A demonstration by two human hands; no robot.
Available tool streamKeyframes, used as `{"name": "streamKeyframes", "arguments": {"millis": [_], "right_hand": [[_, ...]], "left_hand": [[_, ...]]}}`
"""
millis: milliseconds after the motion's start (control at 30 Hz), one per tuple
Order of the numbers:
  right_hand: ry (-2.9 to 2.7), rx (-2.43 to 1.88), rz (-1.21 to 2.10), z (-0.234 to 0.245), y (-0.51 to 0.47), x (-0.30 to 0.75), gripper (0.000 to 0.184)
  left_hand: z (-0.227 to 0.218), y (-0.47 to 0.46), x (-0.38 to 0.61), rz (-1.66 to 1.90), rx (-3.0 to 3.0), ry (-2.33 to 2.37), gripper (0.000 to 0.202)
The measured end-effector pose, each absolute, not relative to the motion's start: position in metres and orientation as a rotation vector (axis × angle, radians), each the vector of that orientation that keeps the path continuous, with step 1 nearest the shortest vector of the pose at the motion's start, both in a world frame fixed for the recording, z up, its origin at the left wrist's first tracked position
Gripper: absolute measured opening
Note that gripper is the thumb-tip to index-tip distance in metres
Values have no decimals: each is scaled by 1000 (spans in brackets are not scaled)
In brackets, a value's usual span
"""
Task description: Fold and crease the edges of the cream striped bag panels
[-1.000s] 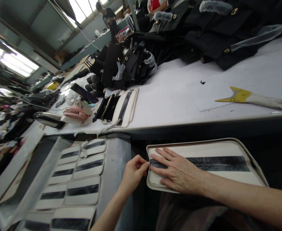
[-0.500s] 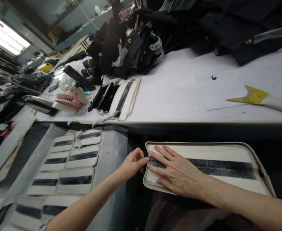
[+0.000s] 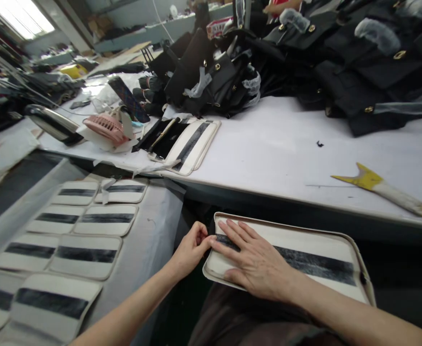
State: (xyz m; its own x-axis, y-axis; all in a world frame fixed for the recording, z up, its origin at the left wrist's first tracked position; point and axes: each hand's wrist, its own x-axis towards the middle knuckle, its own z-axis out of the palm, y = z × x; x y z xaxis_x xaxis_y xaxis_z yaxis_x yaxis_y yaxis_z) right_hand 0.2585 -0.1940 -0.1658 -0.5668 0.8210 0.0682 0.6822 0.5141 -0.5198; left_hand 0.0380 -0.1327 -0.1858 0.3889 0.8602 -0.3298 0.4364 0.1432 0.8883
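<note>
A long cream bag panel (image 3: 314, 245) with a raised rim and a dark, scuffed strip (image 3: 314, 265) along its middle lies across my lap. My right hand (image 3: 256, 262) rests flat on its left part, fingers spread over the cream surface and the strip. At the panel's left edge, where the strip ends, my left hand (image 3: 192, 247) is closed in a pinch. Its thumb tip touches the edge there; whatever the curled fingers hold is hidden.
Several smaller cream panels (image 3: 88, 257) with dark strips lie on a covered surface at left. The white table (image 3: 261, 154) ahead bears a yellow-ended tool (image 3: 387, 190), a pink fan (image 3: 106, 127), striped pieces (image 3: 191, 146) and a heap of black bags (image 3: 355, 62).
The view has turned, so the table edge now slopes down to the right. Both hands keep their places on the panel, the right flat and the left pinching at the edge.
</note>
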Motion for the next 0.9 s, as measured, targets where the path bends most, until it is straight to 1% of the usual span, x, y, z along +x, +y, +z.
{"name": "streamKeyframes", "arguments": {"millis": [133, 233, 267, 300, 400, 533, 600, 700, 733, 800, 900], "right_hand": [[-2449, -1301, 595, -166, -194, 258, 83], [-2460, -1244, 575, -167, -194, 258, 107], [-2462, -1220, 578, -167, -194, 259, 113], [-2457, -1199, 587, -167, -195, 260, 115], [-2364, -1134, 676, -165, -197, 266, 104], [-2026, -1075, 941, -163, -198, 277, 87], [-1748, -1066, 1098, -164, -195, 279, 73], [-1192, -1006, 1309, -163, -189, 283, 44], [-1005, -979, 1359, -160, -187, 287, 39], [-720, -950, 1415, -150, -186, 300, 36], [-569, -977, 1397, -132, -198, 340, 29]], "left_hand": [[-187, -138, 39, 502, 1572, 1252, 28], [-183, -141, 40, 516, 1604, 1266, 28], [-181, -142, 40, 521, 1615, 1270, 28], [-180, -143, 41, 528, 1625, 1273, 28], [-177, -145, 41, 548, 1648, 1277, 28], [-175, -148, 41, 569, 1692, 1274, 25], [-175, -149, 42, 597, 1750, 1268, 22], [-172, -149, 44, 657, 1981, 1239, 18], [-170, -148, 44, 664, 2091, 1220, 16], [-163, -144, 46, 621, 2322, 1133, 15], [-149, -133, 50, 423, 2585, 863, 27]]}}
